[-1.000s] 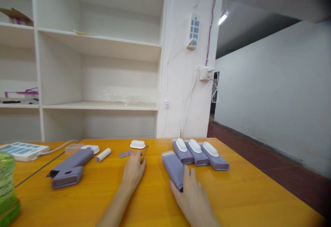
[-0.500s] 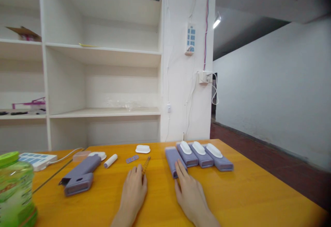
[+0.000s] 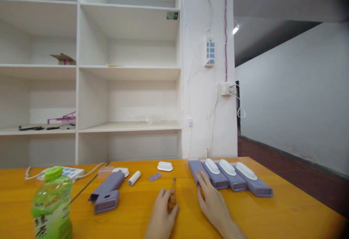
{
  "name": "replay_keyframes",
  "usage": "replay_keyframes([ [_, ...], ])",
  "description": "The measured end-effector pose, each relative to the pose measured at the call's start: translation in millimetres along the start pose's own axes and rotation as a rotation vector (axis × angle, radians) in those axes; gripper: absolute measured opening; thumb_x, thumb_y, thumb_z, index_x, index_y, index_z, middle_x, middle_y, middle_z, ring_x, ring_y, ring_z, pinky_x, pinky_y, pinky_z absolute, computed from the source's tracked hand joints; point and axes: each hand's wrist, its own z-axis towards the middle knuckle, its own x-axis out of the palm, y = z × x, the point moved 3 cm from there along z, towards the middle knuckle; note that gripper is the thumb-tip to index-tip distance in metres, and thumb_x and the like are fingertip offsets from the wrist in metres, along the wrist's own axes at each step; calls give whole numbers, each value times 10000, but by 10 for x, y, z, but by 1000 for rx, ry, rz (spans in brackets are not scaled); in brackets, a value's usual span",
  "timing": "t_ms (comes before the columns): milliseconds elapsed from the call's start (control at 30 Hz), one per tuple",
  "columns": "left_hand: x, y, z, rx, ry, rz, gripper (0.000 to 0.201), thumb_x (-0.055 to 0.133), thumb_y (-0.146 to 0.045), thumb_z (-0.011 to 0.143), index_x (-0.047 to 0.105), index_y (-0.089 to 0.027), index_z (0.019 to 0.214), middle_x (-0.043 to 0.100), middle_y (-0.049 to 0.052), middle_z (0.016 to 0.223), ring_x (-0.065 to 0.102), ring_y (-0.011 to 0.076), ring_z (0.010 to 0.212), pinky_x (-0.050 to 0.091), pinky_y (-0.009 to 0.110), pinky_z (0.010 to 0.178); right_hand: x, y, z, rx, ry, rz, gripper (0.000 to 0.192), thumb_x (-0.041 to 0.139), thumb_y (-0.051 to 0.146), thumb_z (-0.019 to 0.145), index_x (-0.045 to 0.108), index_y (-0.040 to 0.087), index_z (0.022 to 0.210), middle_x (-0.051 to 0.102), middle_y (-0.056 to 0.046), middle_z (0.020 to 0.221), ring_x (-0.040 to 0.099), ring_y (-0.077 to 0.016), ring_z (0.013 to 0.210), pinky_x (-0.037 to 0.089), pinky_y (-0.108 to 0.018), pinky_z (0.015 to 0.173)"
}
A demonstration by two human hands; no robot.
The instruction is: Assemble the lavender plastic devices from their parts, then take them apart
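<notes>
My left hand (image 3: 161, 213) is low over the table, thumb and fingers apart around the near end of a thin coiled spring (image 3: 173, 185). Whether the fingertips touch the coil cannot be made out. My right hand (image 3: 214, 202) is open, its fingertips resting on the near end of a purple hollow case (image 3: 195, 167). That case lies at the left of a row of similar purple cases (image 3: 240, 184), which carry white oval caps (image 3: 227, 167). Beyond the spring are a loose white cap (image 3: 165, 166), a small purple plate with holes (image 3: 155, 177) and a white cylinder (image 3: 134, 178).
A purple angled housing (image 3: 109, 188) lies on the left, with another white cap (image 3: 121, 171) behind it. A green-capped bottle (image 3: 53, 206) stands at the near left, before a power strip (image 3: 72, 173). White shelves (image 3: 131, 126) rise behind the table (image 3: 272, 217).
The view has swung left and up. My right hand's case has slid away from me, more level with the row. My left thumb and fingers have parted around the spring.
</notes>
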Motion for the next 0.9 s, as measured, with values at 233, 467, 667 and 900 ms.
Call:
replay_keyframes([
  [233,9,-229,-87,226,28,-144,139,537,-206,875,636,-210,972,621,74,1014,605,196,928,494,299,882,-126,506,-162,-343,198,136,526,477,54,786,645,287,1226,497,-24,1490,417,-220,1386,289,-409,1169],
  [467,-540,88,-17,-35,-477,494,355,394,-216,938,608,-179,1218,563,163,1321,475,306,1276,360,503,1057,-56,430,-147,-206,130,208,178,550,213,906,704,243,989,655,-56,1164,566,-229,1141,375,-377,1048],
  [667,-1013,453,-213,-616,-613,1021,411,374,-199,914,576,-105,1260,506,253,1345,353,385,1328,250,675,1013,55,288,-96,-40,64,106,138,545,218,917,681,219,893,656,-68,1023,590,-251,999,415,-390,924],
  [900,-504,109,-116,-320,-302,822,409,402,-281,932,649,-172,1240,561,206,1316,468,369,1233,332,566,980,-19,357,-94,-96,27,128,304,564,258,895,629,239,1191,591,-99,1281,513,-282,1209,370,-436,1050],
])
